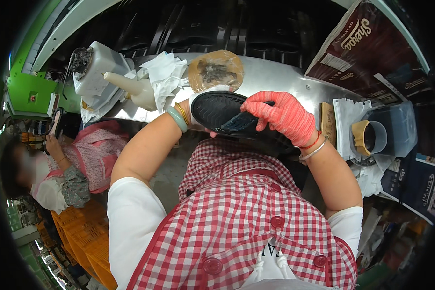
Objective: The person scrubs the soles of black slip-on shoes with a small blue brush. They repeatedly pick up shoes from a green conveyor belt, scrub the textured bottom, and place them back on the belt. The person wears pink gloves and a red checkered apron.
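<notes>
A black shoe (216, 109) is held up in front of me with its ridged sole facing me. My left hand (194, 112) grips it from the left and underneath. Most of that hand is hidden, though fingertips show below the shoe's edge. My right hand (281, 117), in a pink-red knit glove, is at the middle of the sole with thumb and fingers pinched together. Under those fingers lies a dark, bluish, glossy patch (239, 122); whether it is a separate piece or part of the sole is unclear. Anything tiny inside the pinch is hidden.
Across the metal bench (290, 72) stand a white container (101, 67), an off-white nozzle bottle (135, 89), crumpled white paper (164, 72) and a brown taped disc (217, 70). Right are a clear plastic cup (378, 137) and a maroon box (367, 53). Another person (67, 174) sits left.
</notes>
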The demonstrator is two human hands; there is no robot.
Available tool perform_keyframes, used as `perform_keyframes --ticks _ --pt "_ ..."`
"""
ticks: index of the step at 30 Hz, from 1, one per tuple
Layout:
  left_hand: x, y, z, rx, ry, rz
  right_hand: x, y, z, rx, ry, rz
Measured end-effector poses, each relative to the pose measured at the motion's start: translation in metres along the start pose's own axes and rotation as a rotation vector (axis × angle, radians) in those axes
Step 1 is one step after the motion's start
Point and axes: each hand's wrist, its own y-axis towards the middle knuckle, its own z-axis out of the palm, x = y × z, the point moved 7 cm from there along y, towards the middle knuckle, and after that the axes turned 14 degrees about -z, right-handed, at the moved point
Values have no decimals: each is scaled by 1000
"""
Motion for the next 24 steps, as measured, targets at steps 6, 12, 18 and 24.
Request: perform_keyframes --ticks 6,12,18,24 --pt "-13 6 -7 -86 218 7 -2 -3 -17 20 -62 37" --pt "-13 14 -23 -29 57 20 -3 -8 -33 50 -113 96" --pt "-21 6 -7 -133 -143 -51 -13 -26 -58 30 -137 112" --pt "-13 8 1 3 -112 -41 -17 -64 -90 -159 -121 22"
